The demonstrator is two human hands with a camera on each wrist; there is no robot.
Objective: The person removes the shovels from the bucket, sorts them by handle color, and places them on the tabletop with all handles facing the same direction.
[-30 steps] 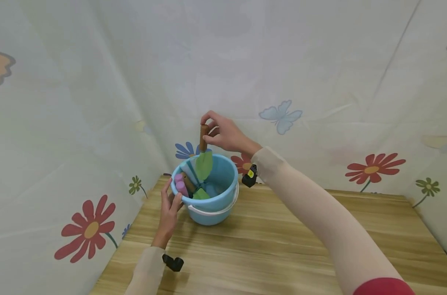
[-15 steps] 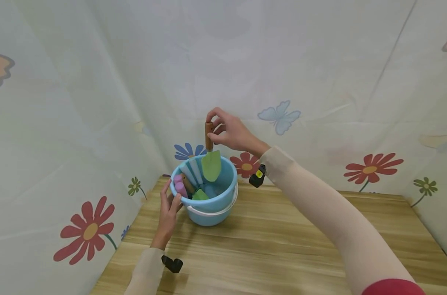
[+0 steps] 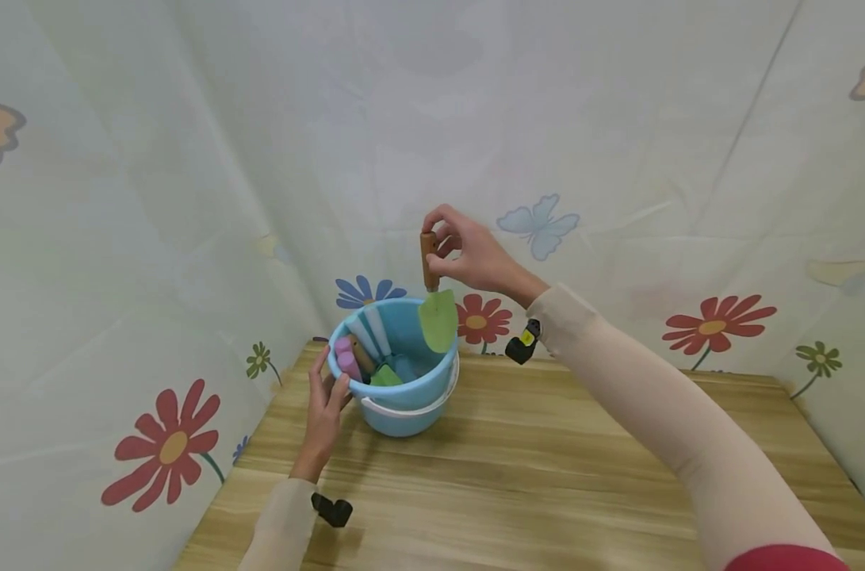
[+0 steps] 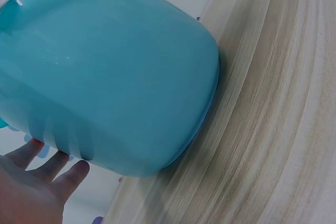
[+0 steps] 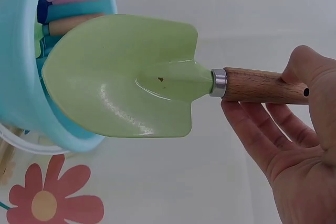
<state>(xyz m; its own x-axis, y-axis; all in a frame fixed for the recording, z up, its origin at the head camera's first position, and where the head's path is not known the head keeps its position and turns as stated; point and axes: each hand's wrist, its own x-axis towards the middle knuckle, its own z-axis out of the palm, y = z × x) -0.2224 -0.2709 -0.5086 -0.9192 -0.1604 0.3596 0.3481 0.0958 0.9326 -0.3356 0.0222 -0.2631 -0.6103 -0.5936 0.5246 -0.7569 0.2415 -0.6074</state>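
A light blue bucket point(image 3: 403, 416) stands on the wooden table. At its left side my left hand point(image 3: 323, 416) rests against the outer wall near the rim, fingers spread; the left wrist view shows several fingertips at the wall point(image 4: 121, 77). My right hand point(image 3: 475, 250) pinches the brown wooden handle of a green hand trowel point(image 3: 439, 321) between thumb and fingers. The trowel hangs blade down over the bucket's right rim. In the right wrist view its green blade point(image 5: 126, 77) partly covers the bucket point(image 5: 16, 61).
Inside the bucket lean pink handles point(image 3: 347, 358), a wooden handle point(image 3: 362, 354), light blue handles point(image 3: 377, 331) and another green blade point(image 3: 386, 376). A white bail point(image 3: 411, 413) hangs at the front. Flower-printed cloth point(image 3: 618, 159) rises behind the table point(image 3: 546, 476).
My right hand has moved right with the trowel, from above the bucket's middle to its right rim. The left hand and the bucket have stayed in place.
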